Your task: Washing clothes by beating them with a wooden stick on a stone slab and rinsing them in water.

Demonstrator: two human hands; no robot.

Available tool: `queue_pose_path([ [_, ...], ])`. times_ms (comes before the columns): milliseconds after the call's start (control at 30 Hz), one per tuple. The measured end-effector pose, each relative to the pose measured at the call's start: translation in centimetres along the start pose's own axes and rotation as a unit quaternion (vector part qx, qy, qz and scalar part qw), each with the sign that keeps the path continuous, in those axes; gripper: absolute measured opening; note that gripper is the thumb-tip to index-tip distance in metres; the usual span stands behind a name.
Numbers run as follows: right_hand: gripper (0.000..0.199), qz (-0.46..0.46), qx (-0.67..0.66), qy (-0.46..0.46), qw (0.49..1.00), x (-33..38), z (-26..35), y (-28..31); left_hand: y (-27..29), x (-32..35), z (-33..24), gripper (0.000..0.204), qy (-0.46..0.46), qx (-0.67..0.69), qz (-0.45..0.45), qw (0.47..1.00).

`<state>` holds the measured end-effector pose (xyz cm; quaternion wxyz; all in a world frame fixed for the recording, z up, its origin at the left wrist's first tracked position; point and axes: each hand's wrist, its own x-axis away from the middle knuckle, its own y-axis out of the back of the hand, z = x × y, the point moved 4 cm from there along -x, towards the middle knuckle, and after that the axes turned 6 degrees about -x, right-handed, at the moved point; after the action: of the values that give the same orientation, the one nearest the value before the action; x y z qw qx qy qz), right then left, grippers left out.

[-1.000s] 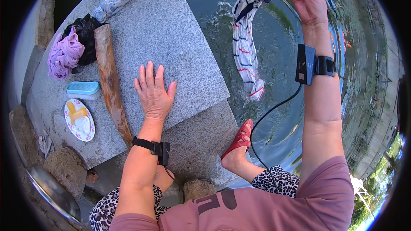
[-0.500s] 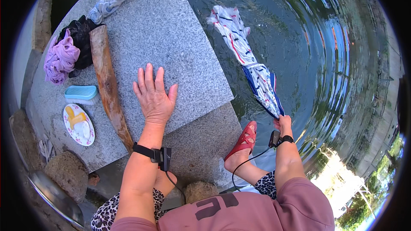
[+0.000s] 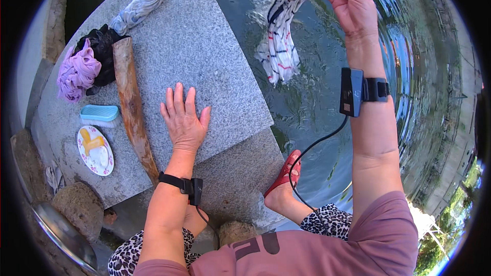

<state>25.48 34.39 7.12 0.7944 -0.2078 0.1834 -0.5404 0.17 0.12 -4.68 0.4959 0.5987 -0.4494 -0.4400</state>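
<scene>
My left hand (image 3: pixel 184 120) lies flat, fingers spread, on a grey granite slab (image 3: pixel 204 46) at the water's edge. My right hand (image 3: pixel 353 5) is raised over the water (image 3: pixel 327 107) and grips a wet striped cloth (image 3: pixel 281 46), white with red and blue stripes. The cloth hangs down from the hand with its lower end just above the splashing surface. Both wrists carry black strapped devices with cables.
On the slab's left lie a wooden beating stick (image 3: pixel 133 107), a blue scrub brush (image 3: pixel 99 113), a small dish with soap (image 3: pixel 95 150), a purple cloth (image 3: pixel 76 71), a black cloth (image 3: pixel 105 48) and a twisted pale cloth (image 3: pixel 140 7). My red-sandalled foot (image 3: pixel 284 176) rests on a lower stone.
My right hand swung the striped cloth down low into the water near my foot, then lifted it up high again. The left hand stayed flat on the slab.
</scene>
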Motion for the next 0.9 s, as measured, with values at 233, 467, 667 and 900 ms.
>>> queue_pose_path([
  [233,0.031,-0.184,0.006,-0.109,0.977,16.7,0.4,3.7,0.5,0.1,0.4,0.062,0.004,-0.003,-0.001,1.000],
  [467,0.036,-0.377,0.208,-0.512,0.743,41.3,-6.8,20.2,-0.2,-0.1,-0.5,0.061,-0.005,-0.003,-0.013,1.000],
  [667,0.092,-0.207,0.638,-0.397,0.627,35.7,-11.6,22.9,-0.3,-0.2,-0.6,0.060,-0.015,-0.022,-0.011,1.000],
  [900,0.110,-0.066,0.664,-0.381,0.640,26.1,-19.2,16.8,-0.4,-0.2,-0.7,0.059,-0.027,-0.040,-0.007,0.999],
])
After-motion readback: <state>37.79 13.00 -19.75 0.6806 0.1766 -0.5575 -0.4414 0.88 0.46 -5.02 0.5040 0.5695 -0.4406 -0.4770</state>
